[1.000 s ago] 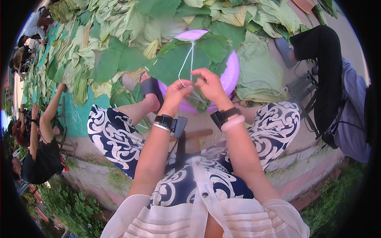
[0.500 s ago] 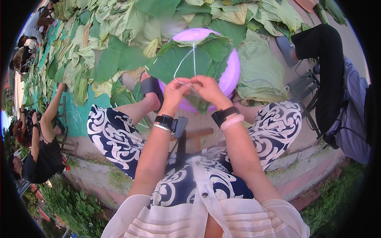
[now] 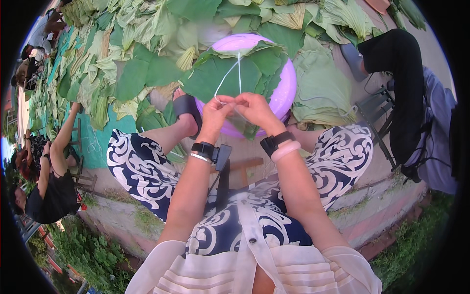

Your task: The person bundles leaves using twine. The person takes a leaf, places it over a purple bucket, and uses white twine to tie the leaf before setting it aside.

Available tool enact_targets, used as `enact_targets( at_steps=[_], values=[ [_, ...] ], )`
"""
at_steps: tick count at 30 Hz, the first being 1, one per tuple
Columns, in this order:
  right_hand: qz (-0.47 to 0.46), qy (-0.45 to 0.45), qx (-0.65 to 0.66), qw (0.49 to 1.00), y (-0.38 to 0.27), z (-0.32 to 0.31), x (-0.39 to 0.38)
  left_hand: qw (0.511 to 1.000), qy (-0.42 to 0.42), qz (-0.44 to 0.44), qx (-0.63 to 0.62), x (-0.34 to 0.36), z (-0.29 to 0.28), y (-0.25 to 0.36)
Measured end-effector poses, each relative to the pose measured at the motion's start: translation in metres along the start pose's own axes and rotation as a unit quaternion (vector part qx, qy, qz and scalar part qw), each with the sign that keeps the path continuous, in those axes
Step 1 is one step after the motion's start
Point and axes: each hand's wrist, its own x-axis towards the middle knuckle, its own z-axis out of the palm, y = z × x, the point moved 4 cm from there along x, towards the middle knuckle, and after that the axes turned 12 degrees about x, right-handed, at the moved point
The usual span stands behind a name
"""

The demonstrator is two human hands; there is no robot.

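Observation:
A stack of large green leaves [image 3: 223, 76], like lotus leaves, lies across a purple basin [image 3: 289, 90] between my feet. White string [image 3: 240, 73] runs over the leaves from their far edge, its two strands meeting at my fingers. At the near side of the stack, my left hand [image 3: 215, 112] pinches the string. My right hand [image 3: 253, 109] is close against it, thumb and fingers pinched on the string too. A small piece of the string shows between the fingertips; whether a knot is there I cannot tell.
Many flattened green and yellowing leaves [image 3: 147, 68] cover the ground ahead and left, partly on a green sheet [image 3: 95, 142]. A person in black trousers [image 3: 404, 73] sits close at right by a dark folding chair [image 3: 374, 110]. Other people [image 3: 44, 196] sit at left.
My hands and the string have hardly moved. The person on the right and the one at far left have shifted slightly.

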Motion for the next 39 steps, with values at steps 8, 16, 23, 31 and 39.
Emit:
enact_targets(
  at_steps=[8,16,23,31,39],
  values=[
    [0.011,0.020,-0.027,0.999,0.0006,-0.0005,0.0014,1.000,0.022,0.004,0.019,0.0001,0.0028,-0.0026],
    [0.022,0.026,0.011,0.999,-0.0011,-0.0020,0.0009,1.000,-0.010,0.006,-0.006,-0.0007,-0.0015,0.0015],
    [0.056,0.019,0.034,0.998,0.0008,-0.0022,-0.0001,1.000,-0.030,0.000,0.005,0.0005,-0.0031,0.0002],
    [0.045,0.008,0.020,0.999,0.0010,-0.0014,0.0009,1.000,-0.008,-0.001,0.001,-0.0001,-0.0034,0.0020],
    [0.055,0.012,-0.019,0.998,0.0053,-0.0023,0.0025,0.999,0.051,-0.009,0.001,-0.0030,0.0008,-0.0048]
  ],
)
